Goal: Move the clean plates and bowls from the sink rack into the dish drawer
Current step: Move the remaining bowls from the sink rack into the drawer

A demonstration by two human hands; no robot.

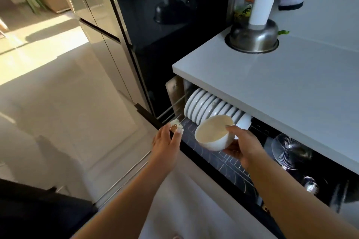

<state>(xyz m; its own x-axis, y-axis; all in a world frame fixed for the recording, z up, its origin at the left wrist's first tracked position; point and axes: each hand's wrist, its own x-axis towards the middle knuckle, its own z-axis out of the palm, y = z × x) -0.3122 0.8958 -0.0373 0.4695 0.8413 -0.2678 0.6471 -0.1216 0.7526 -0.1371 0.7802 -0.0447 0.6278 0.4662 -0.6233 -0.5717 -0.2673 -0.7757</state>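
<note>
The right hand's fingers [232, 129] curl round a white bowl [213, 134], tilted above the open dish drawer [223, 163]. The left hand's fingers [177, 135] pinch a small patterned cup [176, 126] beside it. Beyond the bowl stands a row of upright plates [209, 106], under the worktop [281, 87].

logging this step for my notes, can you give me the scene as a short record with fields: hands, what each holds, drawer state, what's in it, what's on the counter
left hand: holds a small patterned dish at the drawer's left corner
right hand: grips a white bowl above the drawer rack
dish drawer: pulled open under the counter
in drawer: row of white plates on edge; wire strainer to the right
counter: upturned steel bowl with a white cup on it
</note>
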